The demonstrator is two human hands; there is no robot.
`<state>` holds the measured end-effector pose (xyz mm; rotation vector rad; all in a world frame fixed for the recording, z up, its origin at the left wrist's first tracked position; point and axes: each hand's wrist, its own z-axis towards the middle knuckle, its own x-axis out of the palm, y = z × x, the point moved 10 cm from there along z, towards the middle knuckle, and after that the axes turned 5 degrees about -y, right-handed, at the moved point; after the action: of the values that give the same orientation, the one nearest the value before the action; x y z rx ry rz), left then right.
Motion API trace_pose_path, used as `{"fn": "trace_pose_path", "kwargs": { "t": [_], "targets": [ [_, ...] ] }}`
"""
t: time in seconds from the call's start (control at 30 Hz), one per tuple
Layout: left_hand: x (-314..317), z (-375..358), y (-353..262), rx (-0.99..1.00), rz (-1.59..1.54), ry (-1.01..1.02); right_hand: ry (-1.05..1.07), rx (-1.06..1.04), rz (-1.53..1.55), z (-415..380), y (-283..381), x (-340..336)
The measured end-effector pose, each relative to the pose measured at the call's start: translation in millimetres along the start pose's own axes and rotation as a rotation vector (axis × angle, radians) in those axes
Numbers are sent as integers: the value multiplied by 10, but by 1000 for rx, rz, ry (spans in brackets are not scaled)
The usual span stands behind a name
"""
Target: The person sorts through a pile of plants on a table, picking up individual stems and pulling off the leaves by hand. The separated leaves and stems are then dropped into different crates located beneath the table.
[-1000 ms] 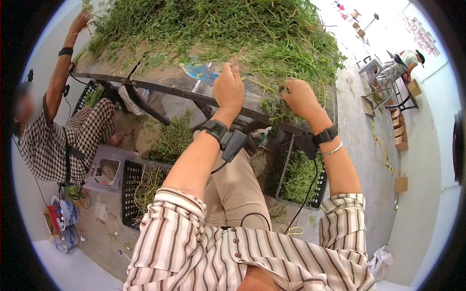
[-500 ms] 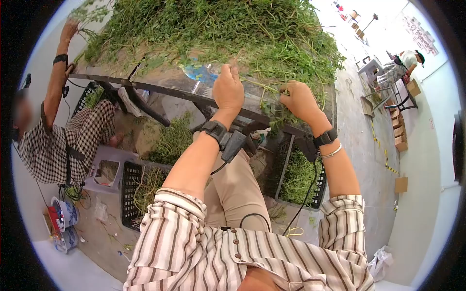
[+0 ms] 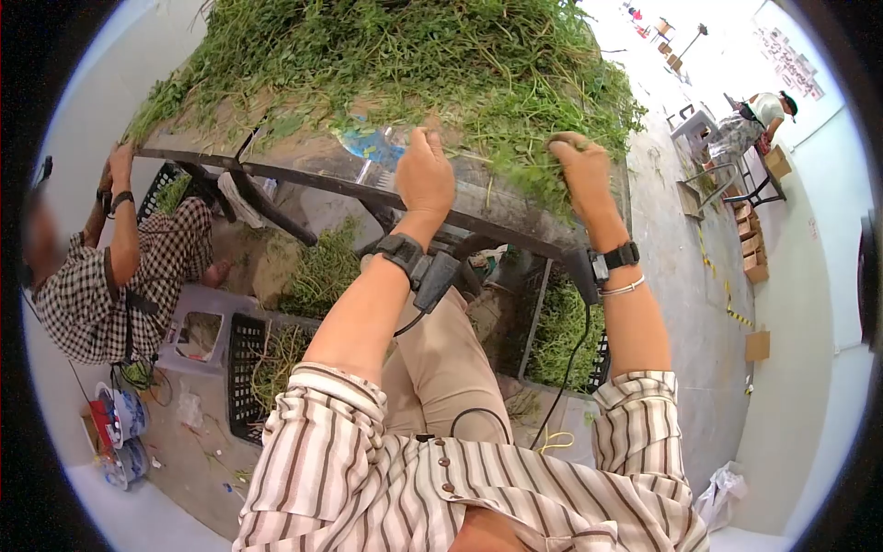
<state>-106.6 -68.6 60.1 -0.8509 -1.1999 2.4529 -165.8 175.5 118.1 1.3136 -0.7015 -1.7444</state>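
My left hand (image 3: 426,175) is above the table's near edge, its fingers pinched together and pointing away from me. What they hold, if anything, is hidden. My right hand (image 3: 581,167) is closed on a leafy green sprig (image 3: 541,182), which hangs from the fingers on their left side, slightly blurred. A large heap of leafy green stems (image 3: 395,55) covers the far part of the table, with loose bits scattered towards me. Beside my left hand, a clear and blue plastic piece (image 3: 368,144) lies on the tabletop.
Under the table stand black crates (image 3: 246,377) of greens, one left and one right of my legs. At the left, a co-worker in a checked shirt (image 3: 81,299) sits at the same table. Another person (image 3: 762,112) bends over a table at far right, near cardboard boxes (image 3: 756,248).
My right hand has moved right and slightly up with the greens. My left hand has barely shifted. The co-worker's raised hand has come down to the table edge.
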Motion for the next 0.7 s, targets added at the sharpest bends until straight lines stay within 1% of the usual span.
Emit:
{"fn": "trace_pose_path", "kwargs": {
  "t": [0.07, 0.1, 0.17, 0.23, 0.3, 0.37, 0.5, 0.57, 0.6, 0.67, 0.7],
  "targets": [
    [45, 2, 30, 7, -16, 13, -155, 140, 572, 71, -238, -203],
    [62, 9, 48, 13, -31, 25, -157, 137, 572, 78, -242, -289],
    [46, 6, 53, 16, -24, 16, -224, 348, 763, 29, -456, -481],
    [25, 5, 9, 19, -23, 15, -219, 314, 792, 60, -596, -634],
    [59, 4, 35, -30, 10, 85, -218, 279, 821, 27, -748, -741],
    [67, 3, 49, -27, 3, 80, -146, 115, 814, -21, -728, -813],
    [68, -3, 65, -42, -21, 69, -95, 137, 937, -87, -853, -847],
    [32, -15, 24, -43, -20, 76, -47, -95, 422, -41, -796, -925],
    [23, -15, 6, -48, -23, 84, -49, -97, 425, -92, -714, -919],
    [20, -19, 3, -45, -18, 86, -189, -262, -218, -283, -307, -973],
    [36, -20, 15, -47, -14, 90, -193, -263, -218, -273, -318, -973]
  ]
}}
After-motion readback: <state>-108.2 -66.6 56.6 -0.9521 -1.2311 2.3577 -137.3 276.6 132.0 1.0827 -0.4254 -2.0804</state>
